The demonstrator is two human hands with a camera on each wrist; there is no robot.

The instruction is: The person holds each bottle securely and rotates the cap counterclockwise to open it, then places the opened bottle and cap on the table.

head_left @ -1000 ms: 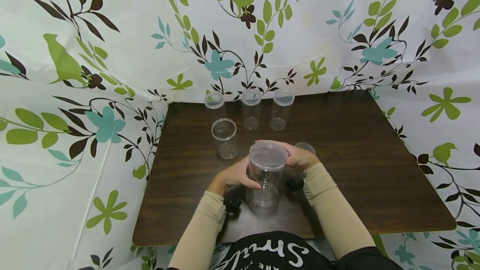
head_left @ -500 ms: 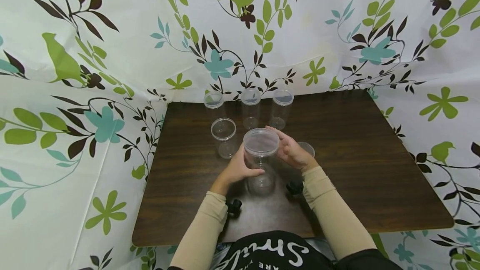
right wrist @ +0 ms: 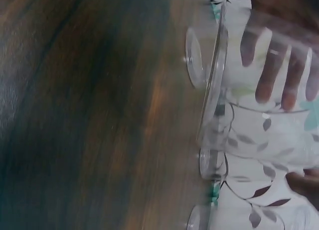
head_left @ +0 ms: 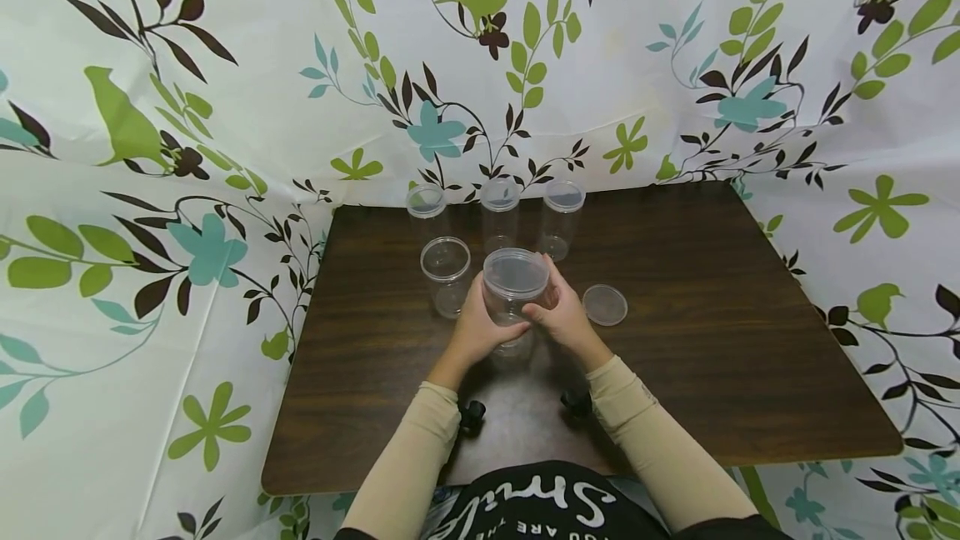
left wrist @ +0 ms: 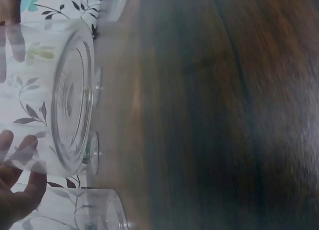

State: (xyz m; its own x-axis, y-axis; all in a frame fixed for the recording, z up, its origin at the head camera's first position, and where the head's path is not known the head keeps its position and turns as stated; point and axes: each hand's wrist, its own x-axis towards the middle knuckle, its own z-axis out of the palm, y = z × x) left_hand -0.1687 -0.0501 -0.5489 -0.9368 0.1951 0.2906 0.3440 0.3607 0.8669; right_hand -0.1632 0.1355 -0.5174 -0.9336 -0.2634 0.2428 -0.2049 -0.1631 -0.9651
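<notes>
A clear plastic jar with a lid on top is held upright between both hands, off the table. My left hand grips its left side, thumb across the front. On the right side, my right hand wraps round it with its thumb near the lid's rim. In the left wrist view the jar's bottom faces the camera above the wood. Through the clear wall in the right wrist view, several fingers show. Just left of the held jar stands a lidless jar.
Three lidded jars stand in a row along the back edge of the brown wooden table. A loose clear lid lies flat to the right of my right hand. A patterned sheet hangs behind.
The jar has moved away from my body and slightly left. My right hand loosened half a second ago and now grips the jar again. The loose lid shows fully.
</notes>
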